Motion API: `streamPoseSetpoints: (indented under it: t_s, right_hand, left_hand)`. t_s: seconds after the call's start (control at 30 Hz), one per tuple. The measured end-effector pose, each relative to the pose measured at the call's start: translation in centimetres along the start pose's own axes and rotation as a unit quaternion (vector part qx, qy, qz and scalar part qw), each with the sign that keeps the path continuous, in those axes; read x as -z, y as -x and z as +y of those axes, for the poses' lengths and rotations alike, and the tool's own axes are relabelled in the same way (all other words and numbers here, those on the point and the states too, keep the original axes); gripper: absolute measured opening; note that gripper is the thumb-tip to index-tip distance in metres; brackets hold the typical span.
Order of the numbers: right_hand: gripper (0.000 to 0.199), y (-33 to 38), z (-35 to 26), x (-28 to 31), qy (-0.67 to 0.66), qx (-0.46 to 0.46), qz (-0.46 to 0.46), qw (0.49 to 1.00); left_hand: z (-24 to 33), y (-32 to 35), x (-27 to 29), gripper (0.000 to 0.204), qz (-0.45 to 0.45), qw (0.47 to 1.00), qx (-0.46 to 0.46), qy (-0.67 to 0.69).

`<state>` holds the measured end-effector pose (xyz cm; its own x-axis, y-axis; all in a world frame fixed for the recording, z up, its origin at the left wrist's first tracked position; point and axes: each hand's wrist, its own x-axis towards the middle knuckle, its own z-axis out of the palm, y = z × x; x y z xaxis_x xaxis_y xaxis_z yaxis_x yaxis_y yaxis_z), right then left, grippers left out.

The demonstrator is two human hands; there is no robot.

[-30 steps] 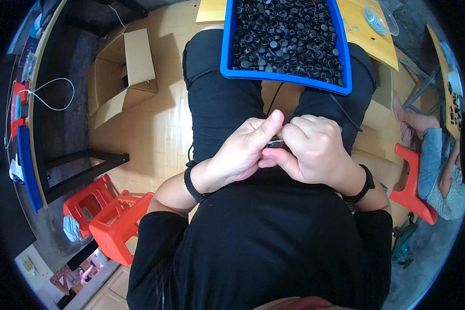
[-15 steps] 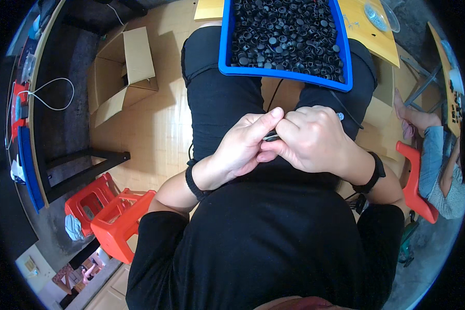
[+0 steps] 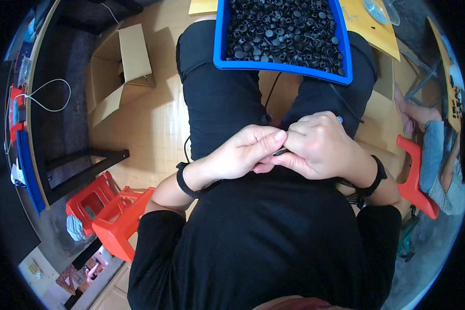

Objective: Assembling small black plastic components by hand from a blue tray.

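- Head view, risks: the small dark piece point(image 3: 280, 151) sits between the two hands and is mostly covered by fingers; it could slip out if the pinch loosens or the thumbs push unevenly.
- A dropped piece might land on the black trousers point(image 3: 219, 106), where dark on dark would make it hard to spot, or fall between the legs to the floor point(image 3: 163, 121).
- The blue tray point(image 3: 284, 68), full of loose black caps point(image 3: 281, 33), lies over the knees beyond the hands; a sudden shift of a leg could jolt it and spill some. How it is supported underneath is unclear.
- A thin black cable point(image 3: 273, 92) runs down between the legs from the tray's near edge; a moving foot or knee might catch it.
- Head view, pose: both hands meet just in front of the belly, elbows bent and out to the sides.
- The right hand point(image 3: 323, 147) is curled, its thumb and forefinger apparently pinching the piece.
- The left hand point(image 3: 248, 151) reaches in with its thumb laid against the right fingers; whether it grips the piece too, I cannot tell.
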<state>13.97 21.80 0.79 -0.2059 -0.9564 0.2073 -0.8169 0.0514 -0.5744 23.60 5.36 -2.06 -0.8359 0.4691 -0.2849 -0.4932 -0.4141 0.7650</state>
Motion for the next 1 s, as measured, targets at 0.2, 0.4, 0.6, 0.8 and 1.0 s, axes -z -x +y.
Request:
streamPoseSetpoints:
  t_s: [0.2,0.4,0.6,0.8,1.0]
  right_hand:
    - [0.039,1.4,-1.9,-1.5,0.020,-0.022,0.012,0.999]
    - [0.039,2.3,-2.5,-2.4,0.003,-0.019,0.002,1.000]
    - [0.038,2.5,-2.8,-2.5,0.005,-0.026,-0.005,1.000]
    - [0.037,2.7,-2.9,-2.6,0.017,-0.027,-0.004,0.999]
    - [0.035,2.6,-2.7,-2.6,0.018,-0.015,0.008,1.000]
  left_hand:
    - [-1.5,1.4,-0.5,0.042,-0.013,0.998,0.057,0.036]
    - [-2.6,2.1,-1.0,0.042,-0.018,0.995,0.077,0.058]
    - [-3.4,2.1,-1.1,0.041,-0.013,0.994,0.080,0.074]
    - [-3.7,1.9,-0.9,0.042,-0.018,0.990,0.088,0.105]
    - [-3.8,1.8,-0.6,0.043,-0.017,0.993,0.081,0.082]
